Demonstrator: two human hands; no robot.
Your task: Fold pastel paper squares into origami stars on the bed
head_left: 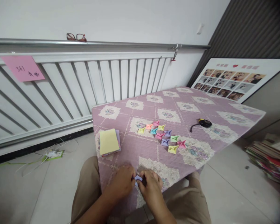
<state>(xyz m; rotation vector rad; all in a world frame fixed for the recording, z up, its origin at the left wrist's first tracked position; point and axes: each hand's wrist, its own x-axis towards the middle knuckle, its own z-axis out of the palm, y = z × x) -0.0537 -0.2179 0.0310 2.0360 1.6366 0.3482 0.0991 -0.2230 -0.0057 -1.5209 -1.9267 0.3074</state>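
Between my two hands, near the front edge of the table, is a small folded piece of light purple paper (pixel 137 178). My left hand (pixel 124 180) pinches it from the left, fingers curled. From the other side my right hand (pixel 151 183) grips it with thumb and fingers, hiding part of it. Beyond my hands stand several small folded paper figures in pink, orange, yellow, teal, purple and green, such as a yellow one (pixel 173 149) and a pink one (pixel 181 144). A stack of paper squares (pixel 109 142), yellow on top, lies left of them.
A purple floral cloth (pixel 140 149) covers the table. A black object with a cord and yellow part (pixel 204 123) lies right. Behind are a white radiator (pixel 121 77), a pipe with glasses (pixel 76 37), and a photo board (pixel 233 79). A power strip (pixel 53 155) sits on the floor.
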